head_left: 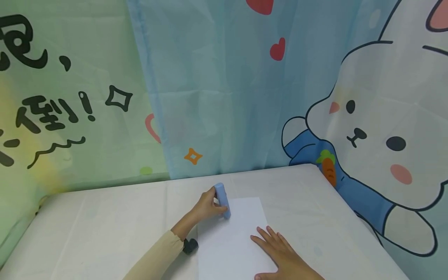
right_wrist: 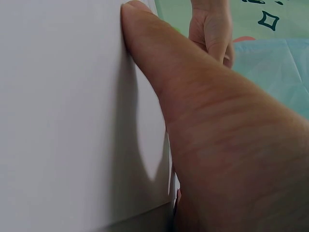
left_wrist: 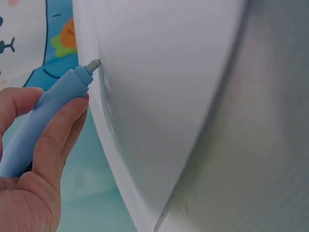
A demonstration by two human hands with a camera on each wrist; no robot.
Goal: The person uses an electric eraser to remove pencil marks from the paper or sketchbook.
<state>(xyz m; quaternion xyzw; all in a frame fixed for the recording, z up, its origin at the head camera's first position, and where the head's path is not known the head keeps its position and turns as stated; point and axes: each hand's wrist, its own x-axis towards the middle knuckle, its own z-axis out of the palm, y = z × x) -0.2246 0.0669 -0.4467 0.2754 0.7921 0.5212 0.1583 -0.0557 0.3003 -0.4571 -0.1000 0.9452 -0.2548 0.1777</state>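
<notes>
My left hand pinches a thick, light blue pen-shaped tool between thumb and fingers, over the upper left of a white sheet of paper. In the left wrist view the tool shows a stepped nose and a blunt, pale grey tip, right at the paper. With fingers spread, my right hand rests at the sheet's right edge. Its thumb fills much of the right wrist view, lying along the paper. My left hand shows behind it there.
The sheet lies on a table with a white cover. Behind the table hangs a printed curtain with a rabbit, hearts and black lettering. A small black device sits at my left wrist, beside the sheet's left edge.
</notes>
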